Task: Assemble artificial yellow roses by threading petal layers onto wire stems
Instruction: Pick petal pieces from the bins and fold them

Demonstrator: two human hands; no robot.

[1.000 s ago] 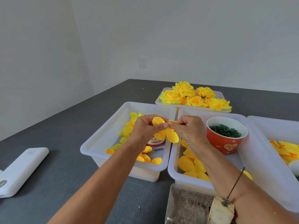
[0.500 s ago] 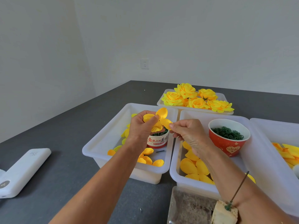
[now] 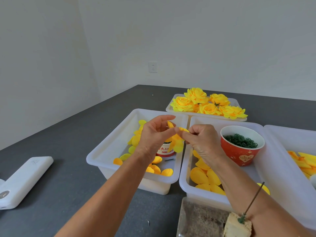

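Grey and flat, the big table top (image 3: 68,168) fills the lower left of the frame. White plastic tubs sit on it. The left white tub (image 3: 109,151) is in the middle of the frame and the middle white tub (image 3: 184,178) is just beside it, to its right. A third white tub (image 3: 290,168) is at the right edge with long yellow pieces (image 3: 304,159) in it. A flat white tray (image 3: 237,103) sits behind them, and finished yellow fabric roses (image 3: 205,103) are piled on it.

A white box-shaped device (image 3: 24,180) lies at the lower left, well apart from the tubs. A red paper cup with a heart (image 3: 239,151) stands in the middle tub, full of small dark green rings (image 3: 241,141). A small red and white cup (image 3: 165,150) stands in the left tub, partly hidden by the hands. Loose yellow petals (image 3: 203,177) lie on the floor of the middle tub, and more loose petals (image 3: 153,168) lie in the left tub.

The person's left hand (image 3: 152,135) and right hand (image 3: 201,142) meet above the gap between the two tubs. Both pinch the same yellow petal layer (image 3: 177,142). The left hand's thumb and fingers are curled on it, with one finger sticking out straight above. The right hand's fingertips grip its top edge.

At the lower right, a thin wire stem (image 3: 253,200) stands tilted in a pale foam block (image 3: 237,226).
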